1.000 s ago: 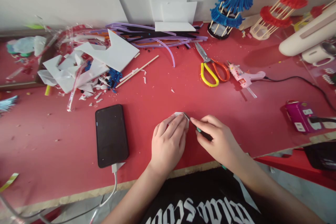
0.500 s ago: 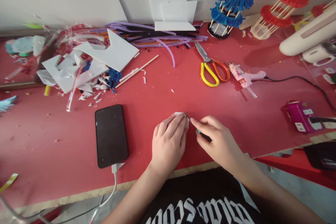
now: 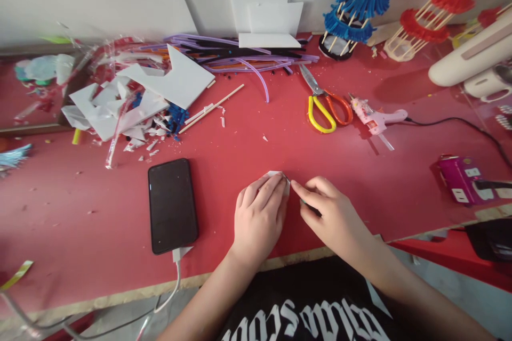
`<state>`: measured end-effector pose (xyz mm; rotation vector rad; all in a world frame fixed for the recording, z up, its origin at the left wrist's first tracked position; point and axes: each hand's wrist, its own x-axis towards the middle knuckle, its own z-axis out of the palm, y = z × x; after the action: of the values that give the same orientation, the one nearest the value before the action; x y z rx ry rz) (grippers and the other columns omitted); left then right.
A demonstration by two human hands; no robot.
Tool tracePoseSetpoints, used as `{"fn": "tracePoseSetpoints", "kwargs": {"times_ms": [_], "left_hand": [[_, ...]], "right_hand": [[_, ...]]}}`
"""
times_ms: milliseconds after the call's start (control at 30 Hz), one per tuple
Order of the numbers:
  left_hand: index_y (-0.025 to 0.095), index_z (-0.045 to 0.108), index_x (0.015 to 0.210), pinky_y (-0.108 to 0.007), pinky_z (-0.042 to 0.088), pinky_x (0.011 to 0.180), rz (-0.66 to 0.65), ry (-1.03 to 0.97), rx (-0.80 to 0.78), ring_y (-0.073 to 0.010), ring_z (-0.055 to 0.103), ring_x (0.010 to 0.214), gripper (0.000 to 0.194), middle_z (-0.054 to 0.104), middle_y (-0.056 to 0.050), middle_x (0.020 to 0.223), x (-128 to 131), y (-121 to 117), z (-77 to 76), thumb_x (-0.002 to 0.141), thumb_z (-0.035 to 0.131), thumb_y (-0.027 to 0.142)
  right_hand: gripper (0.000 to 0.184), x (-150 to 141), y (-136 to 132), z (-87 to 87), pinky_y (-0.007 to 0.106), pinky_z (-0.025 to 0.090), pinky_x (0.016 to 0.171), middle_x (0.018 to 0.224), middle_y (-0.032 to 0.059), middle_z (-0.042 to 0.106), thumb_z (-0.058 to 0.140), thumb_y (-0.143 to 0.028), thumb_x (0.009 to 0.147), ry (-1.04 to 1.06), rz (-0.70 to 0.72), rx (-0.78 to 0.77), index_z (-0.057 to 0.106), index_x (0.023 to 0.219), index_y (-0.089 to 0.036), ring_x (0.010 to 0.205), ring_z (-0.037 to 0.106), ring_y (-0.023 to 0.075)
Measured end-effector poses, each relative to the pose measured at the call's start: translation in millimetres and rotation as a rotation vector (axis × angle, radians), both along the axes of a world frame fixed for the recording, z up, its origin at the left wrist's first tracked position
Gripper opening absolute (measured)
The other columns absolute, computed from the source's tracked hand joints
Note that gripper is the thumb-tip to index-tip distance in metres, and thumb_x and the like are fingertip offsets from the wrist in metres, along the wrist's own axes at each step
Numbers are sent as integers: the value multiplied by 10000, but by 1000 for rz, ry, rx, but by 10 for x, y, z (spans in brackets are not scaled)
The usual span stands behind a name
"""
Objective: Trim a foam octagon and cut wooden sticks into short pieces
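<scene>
Holding a white piece point(image 3: 274, 173) beneath them, left fingers point(image 3: 267, 192) press; right fingers point(image 3: 306, 193) pinch a dark tool point(image 3: 312, 207).

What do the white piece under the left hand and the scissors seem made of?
White piece: matte, perhaps card or foam board; flat face, straight edges, but the left hand covers most.
Scissors: blades likely metal, gray sheen; yellow and red handles glossy, probably plastic.

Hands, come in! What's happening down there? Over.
Left hand on white piece. Right hand gripping dark tool, tip at piece's edge. Phone off left, apart from both.
</scene>
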<state>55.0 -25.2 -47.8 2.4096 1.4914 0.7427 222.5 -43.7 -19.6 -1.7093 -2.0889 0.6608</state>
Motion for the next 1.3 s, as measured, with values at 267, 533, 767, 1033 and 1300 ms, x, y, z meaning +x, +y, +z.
{"fn": "tracePoseSetpoints", "kwargs": {"times_ms": [267,533,767,1033,1300], "left_hand": [[220,652,1167,-350,474,879,2,-3,8,-207,614,1117,271,685,19,1232,5,0,9,902,604,194],[216,644,1183,-353,474,871,13,-6,0,-215,617,1117,282,686,4,1232,-1,2,6,902,609,208],[234,648,1171,-344,479,844,20,-23,-4,-201,629,1090,281,699,6,1206,4,9,16,892,627,210],[237,642,1184,-359,446,892,2,-29,-54,-216,608,1120,282,681,-4,1240,-20,13,23,904,614,228],[281,650,1157,-447,345,958,56,43,-56,-228,636,1046,247,696,7,1210,-11,12,71,918,591,259]], "right_hand": [[428,27,-31,-37,287,526,705,911,81,592,459,-74,859,56,-6,0,637,1245,-120,758,614,153],[439,-17,4,-28,309,530,675,857,73,544,430,-72,860,-6,11,25,636,1246,-104,704,575,156],[426,-14,35,-45,275,509,627,789,33,470,427,-98,873,-47,23,35,643,1240,-122,647,512,132],[433,-76,79,14,254,507,609,802,41,506,419,-85,863,-67,9,5,635,1238,-117,621,520,121],[433,-72,80,29,244,489,579,799,43,511,410,-80,860,-80,27,-14,634,1231,-94,596,496,118]]}}
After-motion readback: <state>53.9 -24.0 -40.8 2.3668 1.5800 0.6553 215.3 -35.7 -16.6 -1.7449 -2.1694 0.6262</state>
